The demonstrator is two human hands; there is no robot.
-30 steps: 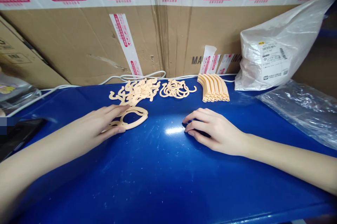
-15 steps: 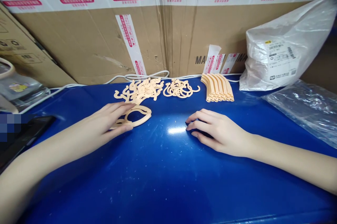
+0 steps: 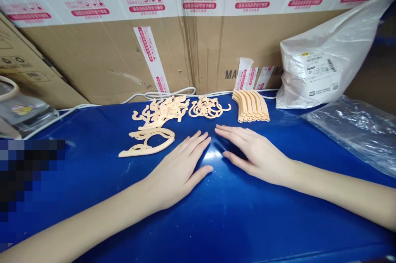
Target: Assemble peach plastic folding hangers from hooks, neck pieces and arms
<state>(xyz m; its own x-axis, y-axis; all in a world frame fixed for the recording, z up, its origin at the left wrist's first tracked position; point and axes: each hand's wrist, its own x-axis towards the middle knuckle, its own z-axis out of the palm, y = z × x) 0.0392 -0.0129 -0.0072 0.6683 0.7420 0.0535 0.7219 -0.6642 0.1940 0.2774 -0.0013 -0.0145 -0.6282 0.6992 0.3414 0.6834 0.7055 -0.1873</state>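
Note:
My left hand (image 3: 179, 170) lies palm down on the blue tabletop (image 3: 216, 217), its fingers stretched out and thumb apart, holding nothing. Just left of its fingers rests a cream plastic folding hanger (image 3: 136, 153), folded up and apart from the hand. Opposite it, my right hand (image 3: 261, 153) is also low over the table with fingers extended and the thumb spread, nothing in it. Beyond the hands, a pile of small curved cream pieces (image 3: 168, 110), a heap of cream hooks (image 3: 210, 110) and a neat stack of curved cream hanger arms (image 3: 252, 108) form a row.
A large cardboard box (image 3: 105, 48) walls off the back, with a white cable (image 3: 133, 97) along its foot. On the right are a white plastic mailer bag (image 3: 321, 65) and a clear plastic bag (image 3: 355, 127). A clear container (image 3: 27, 110) stands at the left.
My left hand has let go of the folding hanger and moved right, toward the middle. My right hand has straightened its fingers. The view has shifted slightly.

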